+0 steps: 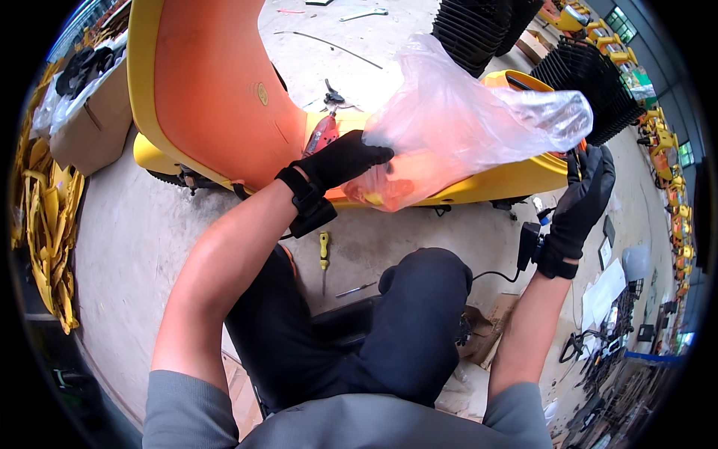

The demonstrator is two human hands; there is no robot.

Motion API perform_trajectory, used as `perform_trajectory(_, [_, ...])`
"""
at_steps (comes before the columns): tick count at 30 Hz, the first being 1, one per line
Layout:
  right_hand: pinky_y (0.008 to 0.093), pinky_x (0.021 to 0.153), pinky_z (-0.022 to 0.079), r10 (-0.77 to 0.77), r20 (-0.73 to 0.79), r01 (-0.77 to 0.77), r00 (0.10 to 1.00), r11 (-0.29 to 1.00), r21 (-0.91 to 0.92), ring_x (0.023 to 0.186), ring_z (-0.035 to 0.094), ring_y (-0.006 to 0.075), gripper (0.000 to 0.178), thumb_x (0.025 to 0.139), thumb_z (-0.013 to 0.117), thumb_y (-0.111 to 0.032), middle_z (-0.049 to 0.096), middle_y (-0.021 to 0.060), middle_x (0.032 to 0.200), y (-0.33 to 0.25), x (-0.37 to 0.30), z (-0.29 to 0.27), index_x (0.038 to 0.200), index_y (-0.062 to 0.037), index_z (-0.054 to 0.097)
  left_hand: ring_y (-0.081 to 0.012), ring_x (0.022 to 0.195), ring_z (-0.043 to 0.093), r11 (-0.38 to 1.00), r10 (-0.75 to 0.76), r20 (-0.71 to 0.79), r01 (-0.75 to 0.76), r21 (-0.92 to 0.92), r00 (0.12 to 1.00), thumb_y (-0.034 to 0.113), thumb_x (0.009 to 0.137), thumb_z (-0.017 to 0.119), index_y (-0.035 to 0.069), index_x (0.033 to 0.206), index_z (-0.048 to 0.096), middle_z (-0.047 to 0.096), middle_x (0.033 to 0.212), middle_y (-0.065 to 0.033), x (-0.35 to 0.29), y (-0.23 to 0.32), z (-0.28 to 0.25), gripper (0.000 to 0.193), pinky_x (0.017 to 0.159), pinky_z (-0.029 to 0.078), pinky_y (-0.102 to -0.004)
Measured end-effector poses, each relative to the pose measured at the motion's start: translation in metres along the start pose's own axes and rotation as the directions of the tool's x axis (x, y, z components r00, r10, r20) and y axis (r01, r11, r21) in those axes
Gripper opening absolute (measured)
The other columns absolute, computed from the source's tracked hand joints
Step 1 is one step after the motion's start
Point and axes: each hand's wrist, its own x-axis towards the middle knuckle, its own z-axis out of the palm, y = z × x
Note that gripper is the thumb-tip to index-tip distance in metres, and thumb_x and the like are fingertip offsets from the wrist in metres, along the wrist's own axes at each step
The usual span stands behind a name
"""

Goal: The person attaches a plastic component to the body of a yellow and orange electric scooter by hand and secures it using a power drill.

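Observation:
A clear plastic bag (456, 112) spreads across the yellow and orange scooter body (217, 90) in front of me. My left hand (348, 159), in a black glove, is closed on the bag's left edge. At the bag's far right end, my right hand (585, 196), gloved too, has its fingers bent together against the plastic; their tips are partly hidden. Reddish and yellow shapes show through the bag's lower left corner, too blurred to name. Just beyond my left hand a red power tool (323, 133) lies on the scooter's footboard.
A yellow-handled screwdriver (324, 251) lies on the floor before my knees. Black stacked parts (471, 34) stand behind the scooter. To the left are a cardboard box (97, 120) and piled yellow panels (48, 232). Papers (603, 295) and black parts lie at the right.

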Motion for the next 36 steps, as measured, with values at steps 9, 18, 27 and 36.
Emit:
perform_trajectory(9, [0.0272, 0.081, 0.045, 0.463, 0.827, -0.19, 0.32, 0.886, -0.422, 0.091, 0.056, 0.012, 0.044, 0.09, 0.059, -0.031, 0.061, 0.0045, 0.103, 0.01, -0.063, 0.064, 0.121, 0.0002, 0.053, -0.0124, 0.075, 0.057, 0.956, 0.076, -0.119, -0.107, -0.273, 0.99, 0.034, 0.09, 0.062, -0.001, 0.101, 0.06, 0.064, 0.085, -0.0051, -0.007, 0.014, 0.003, 0.037, 0.072, 0.047, -0.0277])
perform_trajectory(18, [0.0277, 0.088, 0.049, 0.412, 0.852, -0.684, 0.323, 0.724, -0.091, 0.1, 0.06, 0.017, 0.049, 0.082, 0.071, -0.011, 0.062, 0.0111, 0.109, 0.019, -0.094, 0.133, 0.124, -0.0005, 0.048, -0.0143, 0.092, 0.059, 0.944, 0.301, 0.181, -0.32, 0.082, 0.936, 0.023, 0.077, 0.074, 0.004, 0.101, 0.066, 0.066, 0.098, -0.0069, -0.012, 0.028, 0.05, 0.032, 0.086, 0.046, -0.0301])
perform_trajectory(27, [0.0265, 0.088, 0.048, 0.417, 0.775, -0.599, 0.476, 0.799, -0.061, 0.098, 0.06, 0.0156, 0.045, 0.08, 0.073, -0.013, 0.063, 0.009, 0.105, 0.014, -0.096, 0.142, 0.119, -0.0019, 0.052, -0.0314, 0.09, 0.062, 0.811, 0.346, 0.082, -0.342, 0.475, 0.935, 0.028, 0.077, 0.062, 0.006, 0.098, 0.066, 0.066, 0.094, -0.0179, -0.013, 0.042, 0.054, 0.03, 0.082, 0.048, -0.0372])
perform_trajectory(36, [0.0299, 0.077, 0.047, 0.405, 0.546, -0.672, 0.733, 0.55, 0.495, 0.064, 0.043, 0.0121, 0.016, 0.095, 0.046, -0.011, 0.043, 0.0007, 0.077, 0.009, -0.01, 0.098, 0.106, -0.001, 0.05, -0.035, 0.074, 0.064, 0.664, 0.083, 0.091, -0.123, 0.737, 0.992, 0.029, 0.075, 0.059, 0.003, 0.084, 0.065, 0.064, 0.077, -0.0204, -0.007, 0.01, 0.045, 0.028, 0.069, 0.049, -0.0422])
